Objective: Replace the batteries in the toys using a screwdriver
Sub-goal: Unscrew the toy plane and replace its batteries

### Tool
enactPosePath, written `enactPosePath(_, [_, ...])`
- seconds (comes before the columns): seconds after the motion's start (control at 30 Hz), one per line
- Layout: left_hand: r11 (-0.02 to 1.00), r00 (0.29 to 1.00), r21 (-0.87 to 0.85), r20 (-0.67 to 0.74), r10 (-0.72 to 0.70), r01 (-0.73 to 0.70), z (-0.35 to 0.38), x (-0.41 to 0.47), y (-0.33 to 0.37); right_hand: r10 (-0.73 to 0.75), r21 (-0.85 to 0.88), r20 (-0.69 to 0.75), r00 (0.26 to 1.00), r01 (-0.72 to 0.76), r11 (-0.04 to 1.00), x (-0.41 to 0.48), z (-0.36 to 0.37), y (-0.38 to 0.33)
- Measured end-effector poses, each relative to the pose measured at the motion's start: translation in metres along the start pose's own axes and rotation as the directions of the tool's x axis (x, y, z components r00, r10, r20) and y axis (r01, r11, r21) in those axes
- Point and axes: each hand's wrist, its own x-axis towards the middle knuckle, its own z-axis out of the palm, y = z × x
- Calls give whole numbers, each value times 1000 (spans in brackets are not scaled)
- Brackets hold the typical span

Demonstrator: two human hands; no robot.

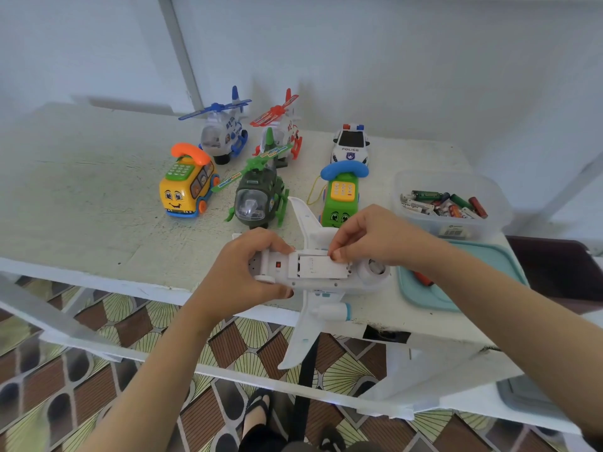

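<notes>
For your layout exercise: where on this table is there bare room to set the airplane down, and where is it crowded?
Bare: the table's left stretch, bordered by the yellow bus phone and the near edge. Crowded: the middle-back toy cluster around the green helicopter. The right side is taken by the battery tub and the teal lid.

police car (350, 144) hood: "POLICE" | battery (413, 206) label: partly readable "eybright"

You hold the white plastic toy airplane (313, 275) over the counter's (81, 190) near edge. Behind it stand six toys; the clear plastic battery tub (450, 203) sits by the right edge, the teal lid (456, 282) before it.
</notes>
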Motion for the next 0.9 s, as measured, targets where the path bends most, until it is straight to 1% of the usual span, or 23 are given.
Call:
enactPosePath(0.13, [1000, 1000, 0, 2, -5, 5, 0, 1, -1, 25, 23, 15, 1000, -25, 999, -3, 1, -1])
enactPosePath(0.3, [1000, 1000, -7, 7, -18, 18, 0, 1, 0, 22, 34, -72, 997, -19, 999, -4, 4, 1])
enactPosePath(0.47, [999, 999, -13, 6, -32, 32, 0, 2, 1, 6, -34, -97, 995, -10, 999, -7, 4, -2])
enactPosePath(0.6, [999, 999, -16, 12, -40, 40, -1, 3, 0, 6, -65, -98, 995, -12, 998, -6, 0, -6])
enactPosePath(0.9, [999, 999, -7, 19, -46, 46, -2, 4, -2, 7, -60, -62, 998, -10, 998, -4, 0, -6])
